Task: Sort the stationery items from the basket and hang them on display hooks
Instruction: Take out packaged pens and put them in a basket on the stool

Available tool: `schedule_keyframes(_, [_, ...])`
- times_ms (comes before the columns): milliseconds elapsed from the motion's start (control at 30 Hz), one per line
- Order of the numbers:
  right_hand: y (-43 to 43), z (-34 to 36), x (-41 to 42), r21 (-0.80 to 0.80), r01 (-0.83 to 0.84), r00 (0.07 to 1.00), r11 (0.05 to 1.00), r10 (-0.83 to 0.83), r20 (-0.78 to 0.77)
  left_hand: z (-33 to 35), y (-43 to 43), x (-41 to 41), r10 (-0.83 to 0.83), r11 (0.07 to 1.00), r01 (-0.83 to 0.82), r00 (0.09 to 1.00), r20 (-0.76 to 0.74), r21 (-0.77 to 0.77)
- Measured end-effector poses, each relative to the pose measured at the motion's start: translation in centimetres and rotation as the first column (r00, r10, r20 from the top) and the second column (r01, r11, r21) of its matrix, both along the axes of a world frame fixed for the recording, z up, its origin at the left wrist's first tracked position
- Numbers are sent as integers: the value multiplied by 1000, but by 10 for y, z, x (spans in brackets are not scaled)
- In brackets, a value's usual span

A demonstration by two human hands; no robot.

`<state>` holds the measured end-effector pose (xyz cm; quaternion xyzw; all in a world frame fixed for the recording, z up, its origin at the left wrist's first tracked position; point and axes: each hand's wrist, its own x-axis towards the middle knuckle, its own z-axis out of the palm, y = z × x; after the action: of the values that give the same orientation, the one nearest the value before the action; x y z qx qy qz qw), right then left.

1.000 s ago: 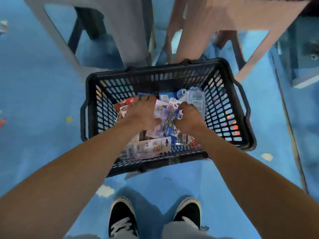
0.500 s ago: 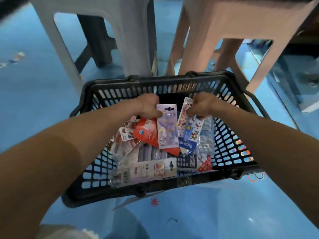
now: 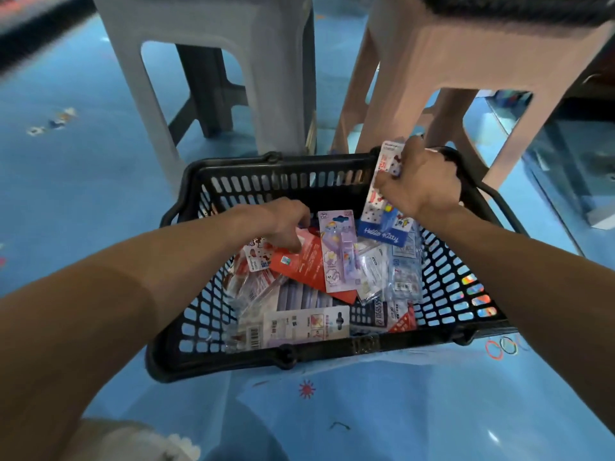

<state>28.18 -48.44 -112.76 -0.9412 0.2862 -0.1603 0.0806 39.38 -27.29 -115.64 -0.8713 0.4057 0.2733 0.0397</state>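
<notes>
A black plastic basket (image 3: 332,352) stands on the blue floor, holding several carded stationery packs. My right hand (image 3: 422,181) grips a bunch of white and blue Hello Kitty packs (image 3: 382,207) and holds them above the basket's far right corner. My left hand (image 3: 283,224) reaches into the basket, fingers curled down on a red pack (image 3: 306,264). A purple pony pack (image 3: 337,251) lies just right of it. More packs lie beneath, among them a long white one (image 3: 306,326) along the near wall.
A grey plastic stool (image 3: 213,61) and a pink one (image 3: 466,68) stand right behind the basket. A glass-fronted cabinet (image 3: 572,161) is at the far right. Blue patterned floor surrounds the basket.
My right hand has risen up and right, lifting the Hello Kitty packs out of the pile. My left hand has sunk down onto the red pack. The view has tilted up.
</notes>
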Motion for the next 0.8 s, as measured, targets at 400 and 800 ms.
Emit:
schedule_keyframes(400, [7,5,14,328,164,976,930,-200,79,50,28,34,344,808,-404,915,-213,-430])
schedule_keyframes(800, [54,-1,21,925,116,992,362,-3,-123,46,10,-2,223,679,-681,548,-806,-275])
